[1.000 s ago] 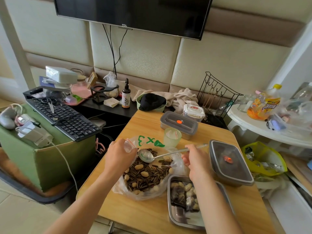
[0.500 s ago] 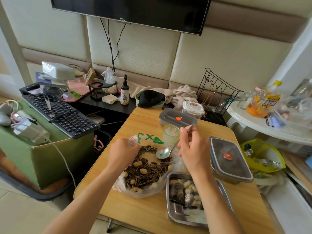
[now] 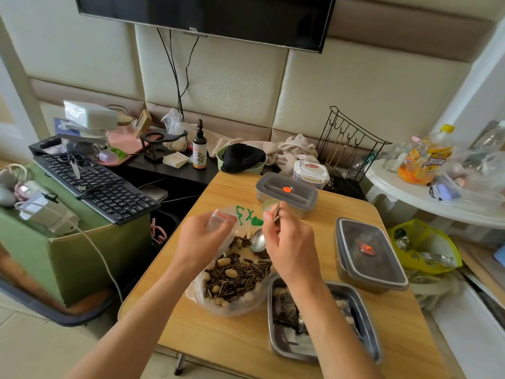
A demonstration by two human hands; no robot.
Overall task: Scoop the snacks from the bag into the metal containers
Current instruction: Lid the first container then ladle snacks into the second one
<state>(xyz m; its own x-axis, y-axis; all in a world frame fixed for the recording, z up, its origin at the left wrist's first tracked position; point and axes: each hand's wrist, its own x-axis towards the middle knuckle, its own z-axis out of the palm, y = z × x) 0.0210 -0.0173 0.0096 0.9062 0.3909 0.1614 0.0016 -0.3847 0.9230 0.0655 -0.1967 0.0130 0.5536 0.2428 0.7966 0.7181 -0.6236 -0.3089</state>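
Head view: what do the containers hold?

3 steel boxes stand on the wooden table [image 3: 218,337]. The near one, the open metal container [image 3: 287,346], has a shallow layer of sunflower seeds and peanuts at its far end. The right forearm hides part of it.

And the other 2?

The far lidded container [image 3: 287,191] and the right lidded container [image 3: 369,253] are both closed. Their contents cannot be seen. A pale plastic cup [image 3: 269,205] peeks out behind the right hand's fingers.

Where is the snack bag?

The clear plastic bag [image 3: 232,296] lies on the table between the forearms, touching the open container's left wall. Its mouth opens upward, and it is heaped with striped sunflower seeds and peanuts.

What are the hands doing?

The left hand [image 3: 202,239] pinches the bag's far-left rim and lifts it. The right hand [image 3: 289,247] has its fingers curled round the handle of a metal spoon [image 3: 258,240]. The handle stands steeply, and the bowl points down at the far edge of the seeds inside the bag's mouth.

Is anything in the spoon?

I cannot tell.
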